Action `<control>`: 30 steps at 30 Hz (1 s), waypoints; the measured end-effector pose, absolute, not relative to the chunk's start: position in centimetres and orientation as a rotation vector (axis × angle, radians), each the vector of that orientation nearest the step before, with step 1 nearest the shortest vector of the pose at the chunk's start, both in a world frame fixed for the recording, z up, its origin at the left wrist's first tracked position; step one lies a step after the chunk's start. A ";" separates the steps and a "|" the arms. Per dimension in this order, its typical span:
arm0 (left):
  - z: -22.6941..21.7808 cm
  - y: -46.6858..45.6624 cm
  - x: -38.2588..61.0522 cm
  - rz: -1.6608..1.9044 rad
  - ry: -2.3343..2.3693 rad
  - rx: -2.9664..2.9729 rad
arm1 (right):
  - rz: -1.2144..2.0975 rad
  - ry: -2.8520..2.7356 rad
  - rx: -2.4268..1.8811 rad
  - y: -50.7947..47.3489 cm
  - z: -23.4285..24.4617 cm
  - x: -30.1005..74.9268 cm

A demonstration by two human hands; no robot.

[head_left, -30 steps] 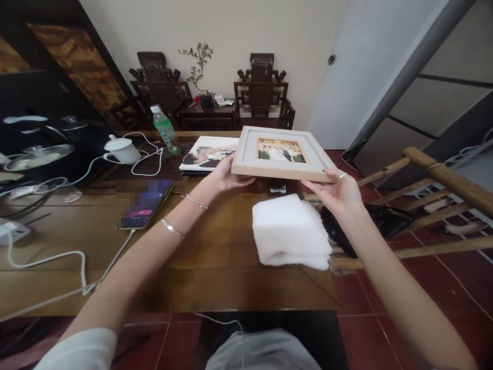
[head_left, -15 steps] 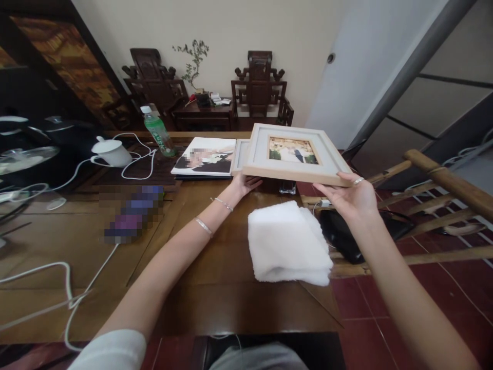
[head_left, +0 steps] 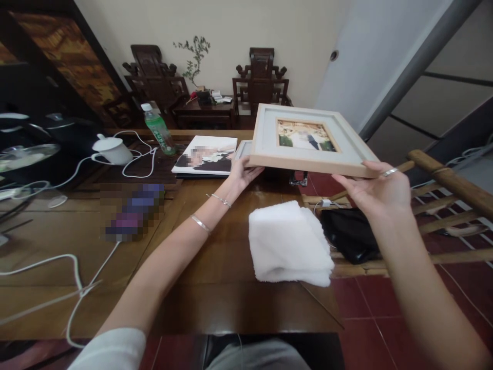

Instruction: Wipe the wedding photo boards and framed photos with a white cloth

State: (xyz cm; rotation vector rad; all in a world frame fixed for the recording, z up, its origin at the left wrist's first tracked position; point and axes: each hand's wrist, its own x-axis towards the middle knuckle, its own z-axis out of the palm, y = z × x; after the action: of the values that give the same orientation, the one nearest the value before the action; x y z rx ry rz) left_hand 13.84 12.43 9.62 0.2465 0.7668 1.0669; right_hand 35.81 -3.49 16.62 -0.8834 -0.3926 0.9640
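Left hand (head_left: 246,174) and right hand (head_left: 379,192) are apart from each other, each gripping a near corner of the frame (head_left: 306,139), which is raised and appears over the far right corner of the surface (head_left: 215,293). For holding it well, both corners should be supported evenly, so that it does not slip. Near the far edge, the bottle (head_left: 160,134) has writing on its green side, too small to read surely.
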 end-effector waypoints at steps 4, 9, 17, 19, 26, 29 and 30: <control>11.9 11.0 12.3 1.113 0.673 0.375 | 0.922 -0.413 -0.834 -4.4 17.9 36.6; 14.6 8.1 8.6 1.184 0.687 0.476 | 0.893 -0.439 -0.768 -4.7 19.1 37.8; 15.7 -0.1 0.6 1.297 0.952 0.457 | 0.918 -0.329 -0.851 -2.8 18.1 37.2; 15.3 -2.6 -1.2 1.311 1.007 0.464 | 0.945 -0.295 -0.881 -1.7 17.3 36.9; 12.1 -9.4 -5.6 1.320 1.297 0.400 | 1.102 -0.299 -0.984 3.0 13.0 35.9; 10.4 -11.2 -6.7 1.295 1.366 0.324 | 1.147 -0.307 -1.034 4.8 10.6 35.6; 9.9 -11.6 -6.9 1.294 1.372 0.311 | 1.154 -0.304 -1.051 5.3 9.9 35.5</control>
State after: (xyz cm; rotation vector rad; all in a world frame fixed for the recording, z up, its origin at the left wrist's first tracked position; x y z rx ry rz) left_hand -6.90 -11.59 9.88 0.3106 1.3723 1.2941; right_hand 35.50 5.26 9.88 -1.0507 -0.3040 1.1543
